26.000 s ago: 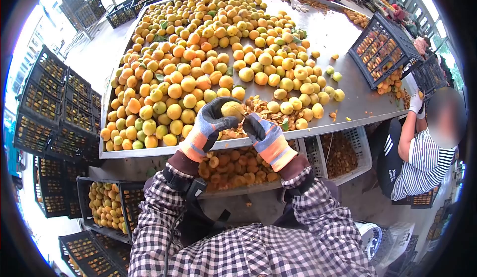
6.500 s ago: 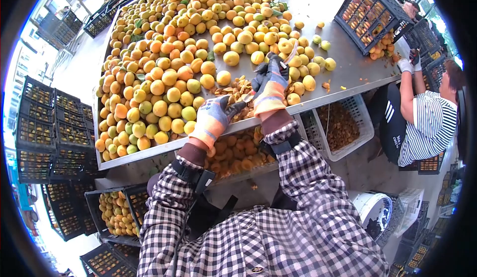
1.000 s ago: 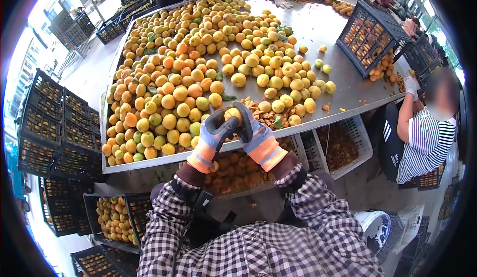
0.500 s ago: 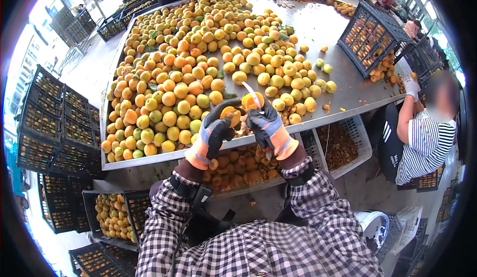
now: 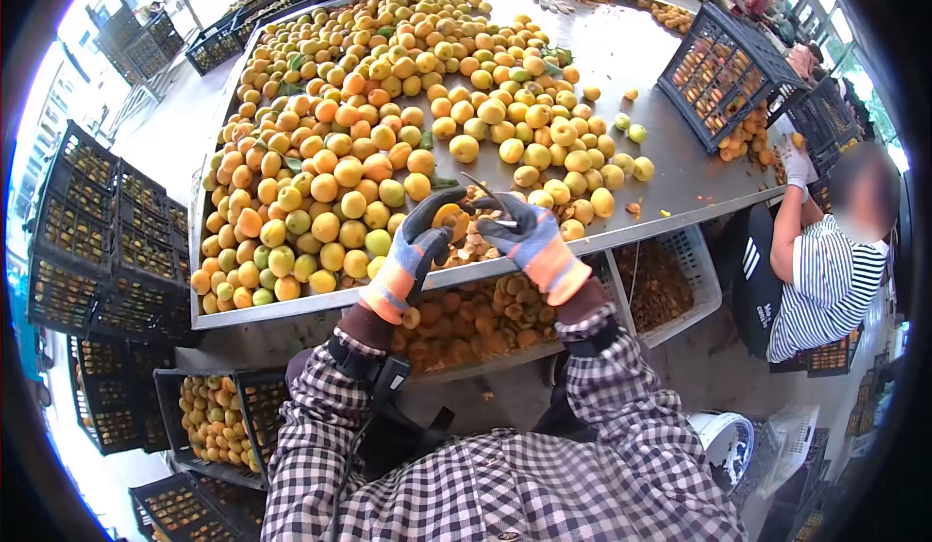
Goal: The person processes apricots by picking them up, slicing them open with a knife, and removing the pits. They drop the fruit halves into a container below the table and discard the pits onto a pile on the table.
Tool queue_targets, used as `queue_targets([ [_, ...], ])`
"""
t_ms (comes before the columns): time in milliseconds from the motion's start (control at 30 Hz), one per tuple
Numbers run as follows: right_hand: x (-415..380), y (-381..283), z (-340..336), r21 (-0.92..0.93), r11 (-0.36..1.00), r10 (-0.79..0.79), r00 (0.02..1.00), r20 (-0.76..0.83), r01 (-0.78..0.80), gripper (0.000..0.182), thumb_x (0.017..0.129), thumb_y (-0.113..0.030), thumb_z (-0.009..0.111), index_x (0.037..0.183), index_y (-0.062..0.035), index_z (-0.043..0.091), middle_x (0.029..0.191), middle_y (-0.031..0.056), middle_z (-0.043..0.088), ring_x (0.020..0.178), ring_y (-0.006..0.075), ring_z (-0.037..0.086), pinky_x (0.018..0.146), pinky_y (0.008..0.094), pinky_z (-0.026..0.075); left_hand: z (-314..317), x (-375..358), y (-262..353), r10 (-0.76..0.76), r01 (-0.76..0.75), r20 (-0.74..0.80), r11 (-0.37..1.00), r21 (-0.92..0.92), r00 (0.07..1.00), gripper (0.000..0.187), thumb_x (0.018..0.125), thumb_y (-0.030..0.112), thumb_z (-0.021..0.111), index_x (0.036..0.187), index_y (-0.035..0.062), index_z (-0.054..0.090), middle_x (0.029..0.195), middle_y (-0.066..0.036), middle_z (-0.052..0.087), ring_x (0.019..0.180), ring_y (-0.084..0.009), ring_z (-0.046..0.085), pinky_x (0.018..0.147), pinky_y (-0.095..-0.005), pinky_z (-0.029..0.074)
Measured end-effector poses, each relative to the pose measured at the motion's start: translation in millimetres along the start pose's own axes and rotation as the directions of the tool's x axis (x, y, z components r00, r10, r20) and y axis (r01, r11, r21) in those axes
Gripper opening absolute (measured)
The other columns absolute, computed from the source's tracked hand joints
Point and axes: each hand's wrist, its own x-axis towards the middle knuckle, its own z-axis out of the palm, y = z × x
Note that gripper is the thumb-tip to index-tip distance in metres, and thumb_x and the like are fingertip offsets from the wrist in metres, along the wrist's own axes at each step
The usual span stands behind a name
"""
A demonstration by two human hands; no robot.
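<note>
At the near edge of the steel table [image 5: 670, 178], the gloved left hand [image 5: 413, 255] pinches an apricot half [image 5: 448, 218] between its fingertips. The gloved right hand [image 5: 529, 241] is closed around a small knife [image 5: 485, 195], blade pointing towards the apricot pile [image 5: 388, 105]. Pits [image 5: 478, 241] lie just beside both hands.

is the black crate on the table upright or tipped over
Tipped: the black plastic crate lies on its side on the steel table, orange apricots spilling from its open mouth.

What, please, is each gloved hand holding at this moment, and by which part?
The left hand pinches a cut orange apricot half by its rim; the right hand grips a small metal-bladed knife by its handle.
</note>
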Motion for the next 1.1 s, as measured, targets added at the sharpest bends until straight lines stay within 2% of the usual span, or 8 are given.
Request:
queue_targets([
  [67, 5.9, 18.2, 11.5, -0.032, 0.996, -0.085, 0.994, -0.067, 0.083, 0.028, 0.087, -0.005, 0.069, 0.112, 0.0001, 0.061, 0.101, 0.0073, 0.069, 0.084, 0.012, 0.064, 0.075, 0.0251, 0.052, -1.0, -2.0, -4.9, -0.095, 0.098, 0.084, 0.995, -0.033, 0.992, 0.052, 0.082, 0.011, 0.053, 0.134, 0.0091, 0.052, 0.104, 0.002, 0.058, 0.069, -0.0031, 0.046, 0.06, -0.0162, 0.039],
  [100, 7.2, 16.4, 15.0, -0.394, 0.919, -0.069, 0.993, -0.092, 0.027, 0.026, 0.085, -0.014, 0.071, 0.107, -0.0017, 0.063, 0.092, 0.0103, 0.07, 0.08, 0.0182, 0.067, 0.072, 0.0295, 0.052, -0.9, -2.8, -6.3, -0.114, 0.122, 0.111, 0.99, -0.074, 0.987, 0.054, 0.081, 0.004, 0.053, 0.135, 0.0081, 0.051, 0.108, 0.001, 0.058, 0.071, -0.0039, 0.047, 0.061, -0.0166, 0.04],
  [367, 7.0, 24.9, 25.7, -0.561, 0.784, -0.337, 0.941, -0.022, 0.267, 0.021, 0.083, -0.022, 0.07, 0.098, -0.0082, 0.063, 0.082, 0.0139, 0.067, 0.081, 0.0334, 0.065, 0.067, 0.0388, 0.051, -7.5, 6.9, -18.1, -0.033, 0.032, 0.014, 0.995, 0.098, 0.999, 0.041, 0.089, 0.015, 0.054, 0.129, 0.009, 0.055, 0.101, 0.003, 0.059, 0.07, -0.0014, 0.046, 0.058, -0.0157, 0.037],
  [433, 12.8, 30.7, 28.3, -0.507, 0.818, -0.35, 0.935, -0.062, 0.273, 0.023, 0.085, -0.027, 0.069, 0.102, -0.0117, 0.063, 0.083, 0.0127, 0.067, 0.082, 0.0344, 0.065, 0.067, 0.0404, 0.051, -5.8, 4.2, -4.3, -0.136, 0.136, 0.002, 0.991, -0.004, 0.991, 0.039, 0.089, 0.015, 0.054, 0.127, 0.0092, 0.055, 0.101, 0.003, 0.06, 0.072, -0.0017, 0.048, 0.059, -0.0162, 0.039],
  [500, 21.1, 28.7, 21.1, -0.436, 0.9, -0.132, 0.962, -0.237, 0.016, 0.034, 0.078, 0.007, 0.069, 0.109, -0.0024, 0.062, 0.092, 0.0039, 0.063, 0.081, 0.01, 0.059, 0.076, 0.0223, 0.051, -1.5, -0.6, 9.3, -0.219, 0.212, -0.016, 0.958, -0.191, 0.976, 0.038, 0.088, 0.014, 0.054, 0.125, 0.0094, 0.056, 0.101, 0.003, 0.06, 0.074, -0.0023, 0.049, 0.061, -0.017, 0.041],
  [533, 22.3, 25.1, 17.3, -0.278, 0.957, -0.156, 0.956, -0.247, 0.085, 0.029, 0.084, 0.001, 0.067, 0.111, -0.0027, 0.06, 0.082, 0.0021, 0.06, 0.07, 0.0078, 0.057, 0.064, 0.0201, 0.05, -8.6, -1.9, 9.6, -0.285, 0.288, 0.037, 0.942, -0.171, 0.958, 0.04, 0.086, 0.013, 0.056, 0.125, 0.0094, 0.057, 0.097, 0.003, 0.06, 0.073, -0.0028, 0.05, 0.061, -0.017, 0.041],
  [700, 21.8, -15.9, 16.7, 0.311, 0.932, -0.027, 0.888, -0.459, 0.189, 0.012, 0.094, -0.013, 0.059, 0.1, -0.003, 0.058, 0.063, 0.0031, 0.055, 0.039, 0.0069, 0.042, 0.033, 0.021, 0.031, -2.0, -4.0, 2.4, -0.248, 0.261, 0.125, 0.96, -0.101, 0.961, 0.043, 0.083, 0.01, 0.061, 0.125, 0.0078, 0.057, 0.091, 0.004, 0.059, 0.067, -0.0022, 0.047, 0.058, -0.0165, 0.038],
  [1100, 29.0, -26.1, 27.0, 0.359, 0.797, -0.247, 0.805, -0.54, 0.485, 0.019, 0.099, -0.021, 0.054, 0.106, -0.0026, 0.054, 0.063, 0.0071, 0.053, 0.038, 0.0107, 0.041, 0.033, 0.0247, 0.036, 12.6, -2.9, -22.5, -0.25, 0.261, 0.096, 0.957, -0.128, 0.963, 0.039, 0.085, 0.015, 0.068, 0.122, 0.0058, 0.057, 0.083, 0.004, 0.059, 0.064, -0.0025, 0.05, 0.053, -0.0161, 0.04],
])
